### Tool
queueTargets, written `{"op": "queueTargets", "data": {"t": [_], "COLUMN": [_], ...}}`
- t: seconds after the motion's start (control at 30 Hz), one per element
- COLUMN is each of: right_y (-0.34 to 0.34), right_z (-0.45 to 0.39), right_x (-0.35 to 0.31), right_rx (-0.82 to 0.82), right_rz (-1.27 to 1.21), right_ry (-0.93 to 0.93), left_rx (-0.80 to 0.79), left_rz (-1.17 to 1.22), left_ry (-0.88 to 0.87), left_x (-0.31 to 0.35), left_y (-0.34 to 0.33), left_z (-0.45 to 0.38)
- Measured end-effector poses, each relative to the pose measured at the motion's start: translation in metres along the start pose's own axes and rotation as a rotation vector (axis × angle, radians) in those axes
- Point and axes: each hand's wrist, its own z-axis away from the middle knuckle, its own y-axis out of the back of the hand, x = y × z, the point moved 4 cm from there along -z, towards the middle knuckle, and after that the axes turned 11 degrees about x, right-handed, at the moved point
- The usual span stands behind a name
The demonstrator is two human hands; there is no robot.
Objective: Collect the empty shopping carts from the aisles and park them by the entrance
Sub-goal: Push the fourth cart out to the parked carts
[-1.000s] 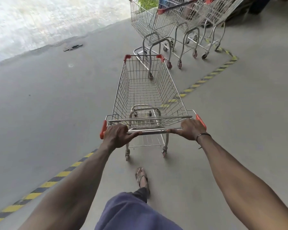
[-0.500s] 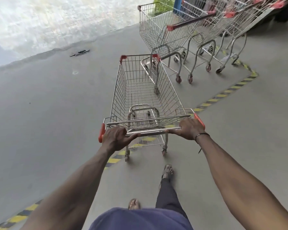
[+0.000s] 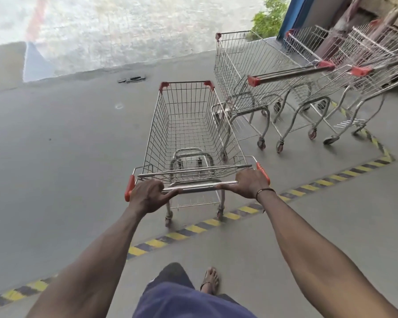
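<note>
Empty wire shopping cart (image 3: pixel 189 125), no legible branding, on grey floor (image 3: pixel 55 157) astride striped line (image 3: pixel 193 228), left hand (image 3: pixel 147 196) and right hand (image 3: pixel 251 183) gripping its handlebar (image 3: pixel 198 188); parked carts (image 3: pixel 285 76) far right.

Cart (image 3: pixel 189 134): straight ahead of me, empty.
Handle bar (image 3: pixel 198 187): nearest end of the cart, crosswise before me.
My left hand (image 3: pixel 147 195): on the bar's left end.
My right hand (image 3: pixel 251 182): on the bar's right end.
Parked carts (image 3: pixel 292 83): ahead and right of my cart, side by side in a row.
Floor stripe (image 3: pixel 193 228): runs under my cart's rear wheels, from lower left to right.
My foot (image 3: pixel 210 282): behind the stripe, below the cart.
</note>
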Motion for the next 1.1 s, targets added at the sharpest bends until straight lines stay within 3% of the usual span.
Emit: {"op": "queueTargets", "data": {"t": [0.3, 0.67, 1.1], "right_y": [0.015, 0.036, 0.051], "right_z": [-0.142, -0.318, -0.462], "right_x": [0.059, 0.091, 0.124], "right_rx": [-0.007, -0.023, -0.025], "right_rz": [0.011, 0.034, 0.036], "right_ry": [0.100, 0.174, 0.257], "left_rx": [0.023, 0.048, 0.021], "left_rz": [-0.012, -0.036, -0.062], "left_ry": [0.086, 0.116, 0.203], "left_x": [0.011, -0.030, -0.043], "left_y": [-0.011, -0.023, -0.037], "left_z": [-0.120, -0.287, -0.406]}}
